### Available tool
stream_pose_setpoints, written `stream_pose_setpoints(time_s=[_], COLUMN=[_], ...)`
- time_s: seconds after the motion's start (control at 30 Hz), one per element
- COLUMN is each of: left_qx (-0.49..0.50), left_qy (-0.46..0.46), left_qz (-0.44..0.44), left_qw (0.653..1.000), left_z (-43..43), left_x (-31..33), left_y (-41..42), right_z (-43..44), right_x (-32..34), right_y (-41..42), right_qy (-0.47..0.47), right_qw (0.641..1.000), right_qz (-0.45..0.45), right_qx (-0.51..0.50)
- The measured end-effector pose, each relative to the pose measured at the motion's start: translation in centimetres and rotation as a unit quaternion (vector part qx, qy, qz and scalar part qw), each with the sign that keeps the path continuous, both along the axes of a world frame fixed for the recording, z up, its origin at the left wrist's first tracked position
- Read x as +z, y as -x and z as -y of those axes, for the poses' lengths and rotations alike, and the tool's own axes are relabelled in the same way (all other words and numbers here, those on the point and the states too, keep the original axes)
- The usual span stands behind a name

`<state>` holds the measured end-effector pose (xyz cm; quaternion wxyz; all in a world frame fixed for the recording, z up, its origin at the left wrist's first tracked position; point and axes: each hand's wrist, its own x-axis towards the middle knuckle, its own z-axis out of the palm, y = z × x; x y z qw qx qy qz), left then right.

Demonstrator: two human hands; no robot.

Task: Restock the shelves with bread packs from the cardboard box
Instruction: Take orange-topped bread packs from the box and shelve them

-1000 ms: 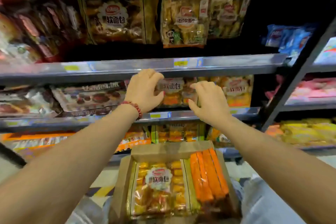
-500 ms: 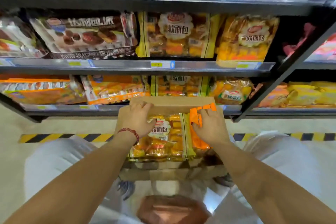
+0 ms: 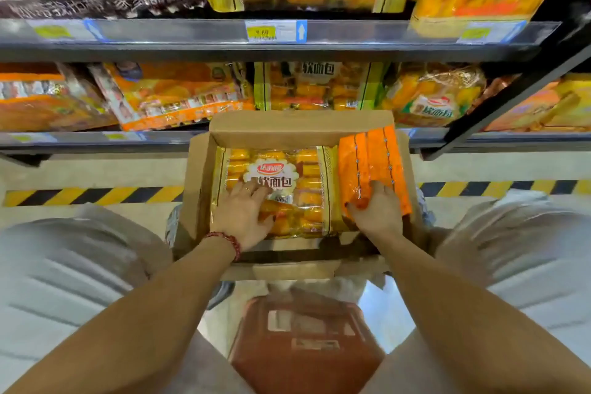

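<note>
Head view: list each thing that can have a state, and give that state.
cardboard box, open, flaps out, packs inside.
soft-bread pack, flat in the box, label up, under the left hand.
orange packs, on edge at the box's right side.
left hand, fingers spread, pressing the soft-bread pack.
right hand, on the orange packs; grip unclear.
shelves, stocked with packs.

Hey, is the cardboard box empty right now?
No, the cardboard box holds a flat bread pack under the left hand, plus orange packs gripped by the right hand.
</note>
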<state>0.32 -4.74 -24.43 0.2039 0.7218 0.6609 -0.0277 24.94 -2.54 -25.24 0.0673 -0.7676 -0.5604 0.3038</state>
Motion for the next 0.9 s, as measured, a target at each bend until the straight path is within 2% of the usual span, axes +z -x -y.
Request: stream_pose_setpoints(time_s=[0.13,0.27,0.5,0.7,0.9], left_qx=[0.017,0.020,0.030,0.034,0.039], left_qy=[0.013,0.029,0.034,0.023,0.000], left_qz=[-0.001,-0.004,0.015,0.029,0.036], left_qw=[1.000,0.999,0.999,0.999,0.999], left_z=[-0.3,-0.4,-0.3,-0.5,-0.7], left_x=[-0.4,-0.7,-0.5,-0.1,0.5], left_y=[-0.1,-0.3,-0.5,-0.5,-0.6], right_z=[-0.3,-1.3,-1.8,-2.6,-2.9], right_x=[-1.2,-1.6,-1.8,-1.0,1.0], right_y=[0.6,0.8,1.0,0.3,1.1], right_qy=[-0.021,-0.005,-0.011,-0.061,-0.149], right_qw=[1.000,0.998,0.998,0.971,0.949], right_qz=[0.005,-0.042,-0.018,-0.130,-0.173], right_qx=[-0.015,-0.056,-0.062,-0.193,-0.219])
